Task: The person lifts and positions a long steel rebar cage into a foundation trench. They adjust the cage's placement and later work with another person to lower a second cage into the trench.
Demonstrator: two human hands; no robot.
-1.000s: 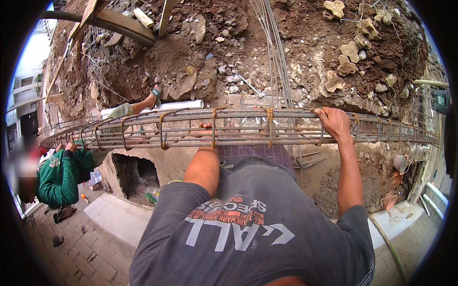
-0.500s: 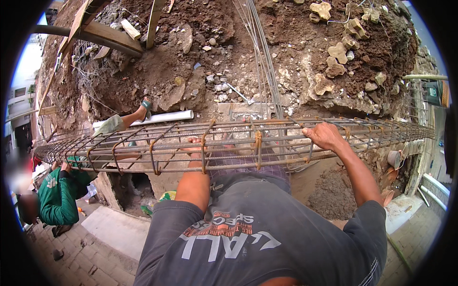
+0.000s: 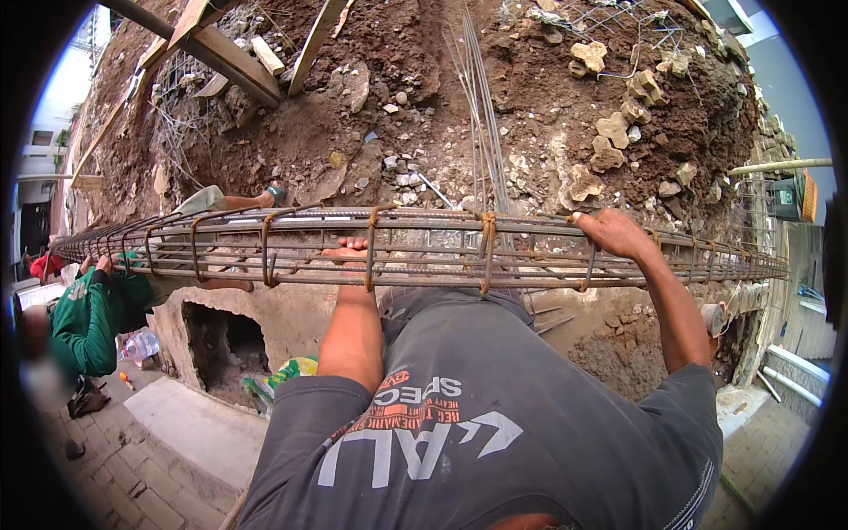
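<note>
A long rebar cage (image 3: 424,279) of ribbed bars tied with rusty square stirrups stretches across my front from left to right. My right hand (image 3: 613,233) is closed round its far upper bar, right of the middle. Reaching under the near bars, my left hand (image 3: 348,249) has its fingers curled on a bar inside the cage, partly hidden by the steel. At the far left a co-worker in a green long-sleeved top (image 3: 88,325) has their hands on the cage's left end.
Loose soil and rubble (image 3: 397,97) rise beyond the cage, with long thin rods (image 3: 484,115) and timber props (image 3: 318,44). Below lies a concrete edge with a square hole (image 3: 225,340). A green-yellow sack (image 3: 287,380), a pale slab (image 3: 199,424) and white pipes (image 3: 798,364) lie nearby.
The cage sits slightly higher in the picture, and more of the concrete edge and hole shows below it. My view has shifted. Both my hands keep their hold.
</note>
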